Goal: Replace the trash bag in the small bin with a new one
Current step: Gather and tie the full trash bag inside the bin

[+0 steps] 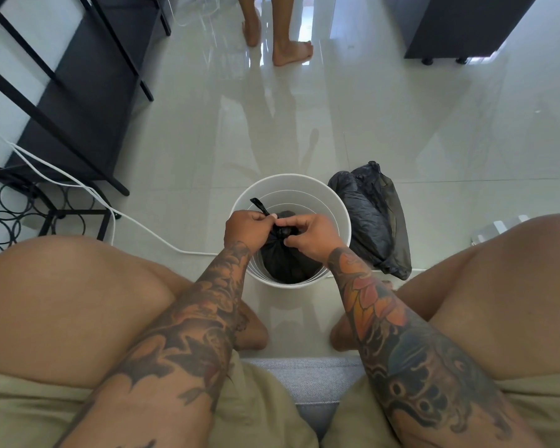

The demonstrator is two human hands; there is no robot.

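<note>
**Trash bag gripped at the neck, inside the bin**

Trash bag [285, 257], black and full, sits in the white bin [343, 218]. Left hand [249, 226] is closed around a twisted tail of the bag at 10 o'clock. Right hand [311, 236] pinches the knot, fingers curled. Both forearms angle inward from the knees. A second black bag [372, 218] lies on the floor [304, 124] beside the bin at 3 o'clock.

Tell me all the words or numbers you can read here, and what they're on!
None: no words, numbers or labels show anywhere.
The white bin is plain.
The tied black bag and the black bag on the floor are plain.
The arms carry only pictures, no letters.
</note>
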